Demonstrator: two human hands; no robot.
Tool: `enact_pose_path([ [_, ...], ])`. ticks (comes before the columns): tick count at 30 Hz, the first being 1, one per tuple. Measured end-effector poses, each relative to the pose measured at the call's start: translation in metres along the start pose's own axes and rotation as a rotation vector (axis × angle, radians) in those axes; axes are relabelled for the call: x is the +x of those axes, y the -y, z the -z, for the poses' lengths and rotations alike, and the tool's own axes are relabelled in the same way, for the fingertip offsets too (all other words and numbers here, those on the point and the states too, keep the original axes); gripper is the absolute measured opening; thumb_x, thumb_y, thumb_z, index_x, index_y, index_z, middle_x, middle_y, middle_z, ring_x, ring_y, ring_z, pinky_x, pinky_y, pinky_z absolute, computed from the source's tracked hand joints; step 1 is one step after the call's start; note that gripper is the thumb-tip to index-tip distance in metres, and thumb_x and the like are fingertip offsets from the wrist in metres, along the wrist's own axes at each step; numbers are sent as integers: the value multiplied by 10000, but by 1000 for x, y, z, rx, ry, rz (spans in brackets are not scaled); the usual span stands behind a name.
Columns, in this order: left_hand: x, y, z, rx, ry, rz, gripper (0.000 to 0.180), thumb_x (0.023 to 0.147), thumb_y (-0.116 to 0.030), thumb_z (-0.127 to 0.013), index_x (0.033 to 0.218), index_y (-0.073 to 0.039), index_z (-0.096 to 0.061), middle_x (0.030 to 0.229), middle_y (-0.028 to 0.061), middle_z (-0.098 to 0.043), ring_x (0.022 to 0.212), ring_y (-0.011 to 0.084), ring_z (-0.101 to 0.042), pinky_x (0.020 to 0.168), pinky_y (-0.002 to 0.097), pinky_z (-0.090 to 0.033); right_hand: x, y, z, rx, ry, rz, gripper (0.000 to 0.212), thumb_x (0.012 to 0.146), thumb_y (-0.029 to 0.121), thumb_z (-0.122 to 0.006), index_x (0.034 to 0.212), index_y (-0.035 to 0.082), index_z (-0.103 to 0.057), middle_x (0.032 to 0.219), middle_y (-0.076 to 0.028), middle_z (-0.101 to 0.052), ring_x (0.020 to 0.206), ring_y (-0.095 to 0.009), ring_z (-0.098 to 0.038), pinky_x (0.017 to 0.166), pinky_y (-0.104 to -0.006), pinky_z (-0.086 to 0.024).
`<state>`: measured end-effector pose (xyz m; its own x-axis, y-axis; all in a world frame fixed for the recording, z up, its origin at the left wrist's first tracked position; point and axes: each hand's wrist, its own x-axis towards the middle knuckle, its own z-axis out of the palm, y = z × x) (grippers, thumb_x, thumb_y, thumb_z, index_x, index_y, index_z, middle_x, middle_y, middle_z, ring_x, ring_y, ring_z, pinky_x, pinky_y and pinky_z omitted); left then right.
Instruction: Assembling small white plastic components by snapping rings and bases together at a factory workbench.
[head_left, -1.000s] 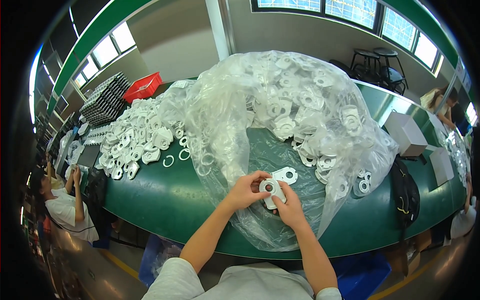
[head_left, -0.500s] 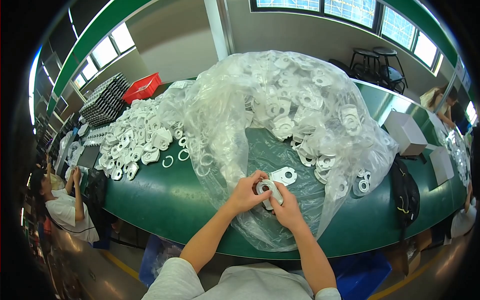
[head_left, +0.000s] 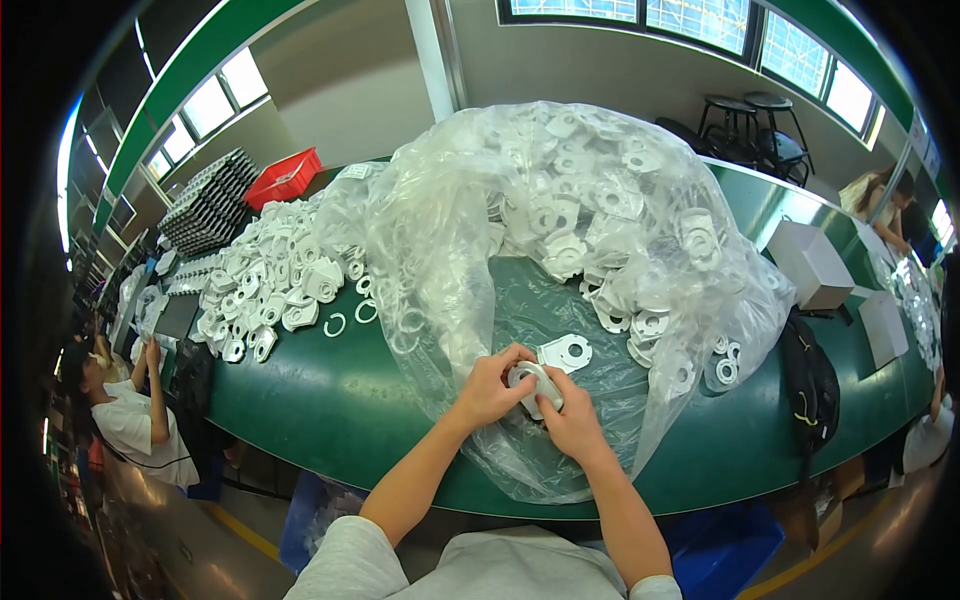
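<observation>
Between both hands I hold a white plastic part point(head_left: 530, 385) with a round opening, tilted over the front of the clear plastic bag. My left hand point(head_left: 490, 388) is closed on its left side, fingers curled over the far edge. My right hand point(head_left: 573, 412) grips the right side, with the thumb on the part's face. Just beyond my fingers a flat white plate with a round hole point(head_left: 567, 351) lies on the bag's film. Behind it spreads the large clear plastic bag point(head_left: 440, 230), filled with more white parts point(head_left: 615, 200).
A heap of loose white parts point(head_left: 270, 270) lies on the green table point(head_left: 300, 400) at left, near a red bin point(head_left: 283, 178) and stacked grey trays point(head_left: 207, 200). At right are a white box point(head_left: 808, 265) and a black bag point(head_left: 808, 385). A person point(head_left: 135, 410) sits at far left.
The white part has tilted and turned between my fingers, so its round opening shows less. My hands stay in nearly the same place.
</observation>
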<state>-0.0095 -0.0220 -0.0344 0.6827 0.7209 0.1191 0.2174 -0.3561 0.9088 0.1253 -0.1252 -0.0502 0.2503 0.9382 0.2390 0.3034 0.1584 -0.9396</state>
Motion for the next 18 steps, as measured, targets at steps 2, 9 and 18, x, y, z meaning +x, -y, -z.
enact_pose_path([
  [2,1,2,0,-4,2,-4,225,818,-61,-576,1035,-6,-549,778,24,-616,697,63,-548,640,221,-450,0,1,0,-8,3,18,332,847,30,-549,1176,15,-512,816,-124,-629,619,-139,-604,537,-279,-473],
  [9,0,-6,-2,-426,44,63,226,845,11,-501,1056,3,-583,947,28,-626,820,83,-579,699,231,-469,1,11,1,254,-89,-151,263,857,-8,-533,1120,6,-528,962,-83,-622,755,-132,-612,607,-262,-519],
  [18,-4,-19,0,-144,-94,-387,221,689,113,-650,857,-31,-653,1002,82,-642,877,173,-631,740,272,-510,7,-3,12,-8,-387,306,183,663,-145,-611,775,0,-614,1185,-184,-569,1091,-256,-566,874,-319,-468],
])
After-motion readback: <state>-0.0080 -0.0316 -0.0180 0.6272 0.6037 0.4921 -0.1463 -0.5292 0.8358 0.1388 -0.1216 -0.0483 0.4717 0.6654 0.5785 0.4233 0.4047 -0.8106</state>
